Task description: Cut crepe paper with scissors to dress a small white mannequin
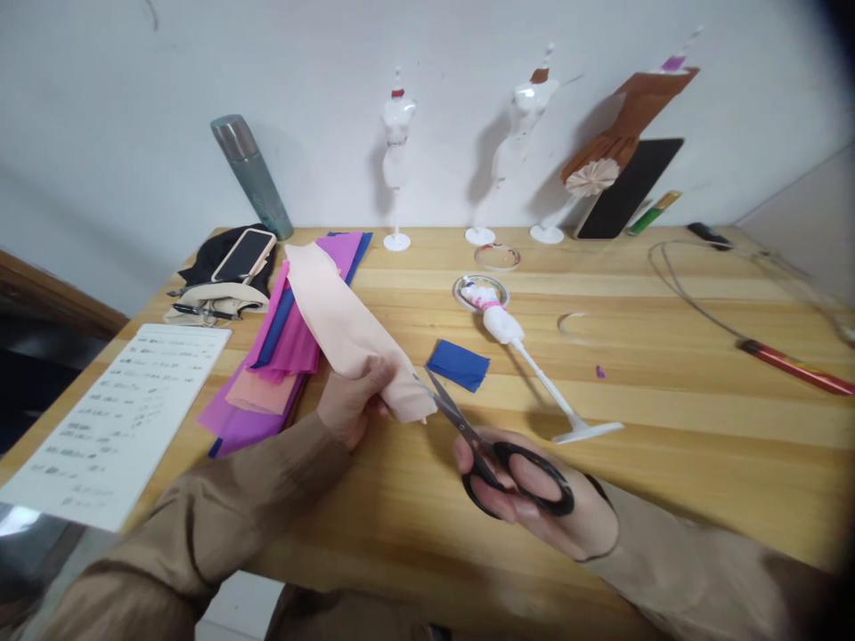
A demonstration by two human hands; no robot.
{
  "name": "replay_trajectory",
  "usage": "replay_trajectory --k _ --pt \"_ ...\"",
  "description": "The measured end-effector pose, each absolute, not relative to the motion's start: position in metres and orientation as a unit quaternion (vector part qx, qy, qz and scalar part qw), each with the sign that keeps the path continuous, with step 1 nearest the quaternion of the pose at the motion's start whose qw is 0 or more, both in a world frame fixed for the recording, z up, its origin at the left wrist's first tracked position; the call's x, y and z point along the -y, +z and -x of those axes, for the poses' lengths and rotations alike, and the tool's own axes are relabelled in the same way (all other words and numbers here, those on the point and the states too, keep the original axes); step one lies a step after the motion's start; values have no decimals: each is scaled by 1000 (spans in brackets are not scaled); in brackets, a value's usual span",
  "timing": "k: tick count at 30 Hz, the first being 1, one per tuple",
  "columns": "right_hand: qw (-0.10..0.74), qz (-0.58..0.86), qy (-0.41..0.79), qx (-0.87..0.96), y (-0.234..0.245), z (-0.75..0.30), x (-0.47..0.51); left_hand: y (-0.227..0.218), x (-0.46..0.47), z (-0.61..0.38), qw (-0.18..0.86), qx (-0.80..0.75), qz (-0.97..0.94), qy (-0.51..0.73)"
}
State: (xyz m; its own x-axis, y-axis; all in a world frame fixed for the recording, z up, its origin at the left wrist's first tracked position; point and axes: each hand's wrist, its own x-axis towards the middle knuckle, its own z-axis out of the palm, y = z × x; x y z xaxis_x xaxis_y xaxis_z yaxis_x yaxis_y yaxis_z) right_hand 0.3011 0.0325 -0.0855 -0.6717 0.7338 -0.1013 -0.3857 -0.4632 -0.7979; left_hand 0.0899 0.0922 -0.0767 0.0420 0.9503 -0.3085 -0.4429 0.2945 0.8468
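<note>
My left hand (356,401) pinches a long, pale pink strip of paper (351,316) near its lower end, thumb on top. The strip slants up and left over a stack of colored sheets (284,343). In my right hand (554,507) is a pair of black-handled scissors (491,456), fingers through the loops. Their blades are parted and reach the strip's right end; whether they bite into it I cannot tell. Just beyond the blades lies a folded blue piece (458,365). A small white mannequin (534,365) lies tilted to the right, its top on a roll of tape (460,292).
Two bare mannequins (396,169) (514,151) and one in a brown paper dress (621,116) stand along the wall. A bottle (254,178), phone (244,255) and written sheet (113,418) are on the left. A red-handled tool with a cord (794,365) lies right.
</note>
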Motion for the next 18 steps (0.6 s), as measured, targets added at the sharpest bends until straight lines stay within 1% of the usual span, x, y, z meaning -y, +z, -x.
replay_trajectory --k 7,13,18 --pt "327 256 806 421 -85 -300 -33 -74 -93 -88 653 -453 -314 520" --pt "320 230 819 417 -88 -301 -32 -77 -91 -90 645 -463 -318 519" --pt "338 255 803 420 -87 -298 -34 -77 -89 -93 650 -459 -316 516"
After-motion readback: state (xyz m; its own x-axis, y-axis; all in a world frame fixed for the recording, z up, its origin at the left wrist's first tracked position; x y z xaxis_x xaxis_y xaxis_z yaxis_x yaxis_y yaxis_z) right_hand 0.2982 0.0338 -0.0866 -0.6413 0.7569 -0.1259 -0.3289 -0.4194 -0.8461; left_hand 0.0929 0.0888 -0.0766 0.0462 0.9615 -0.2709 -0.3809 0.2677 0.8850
